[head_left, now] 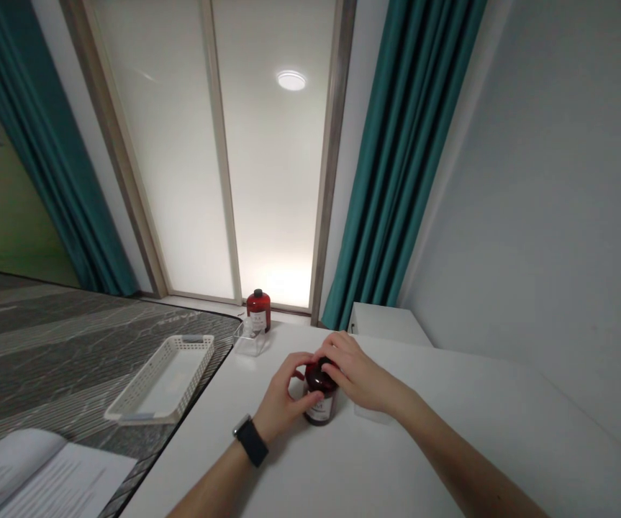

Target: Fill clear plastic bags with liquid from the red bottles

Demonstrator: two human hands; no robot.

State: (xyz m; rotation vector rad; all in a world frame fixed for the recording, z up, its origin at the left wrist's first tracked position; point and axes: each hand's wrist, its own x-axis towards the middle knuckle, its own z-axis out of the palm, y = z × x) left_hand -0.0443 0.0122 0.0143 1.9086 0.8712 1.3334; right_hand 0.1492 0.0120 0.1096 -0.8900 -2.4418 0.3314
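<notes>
Being held upright on white table, dark red bottle, left hand with grip closed around its side, right hand with grip closed over its cap, second red bottle farther off, beside clear plastic box

You're in a room of a home, most likely a bedroom. A bed with a grey marbled cover stretches along your left, with open papers lying at its near edge. Ahead of you, pleated teal curtains hang beside tall frosted glass panels in a wooden frame. You're at a white desk, and a low white cabinet stands at its far end, against the pale wall.
</notes>
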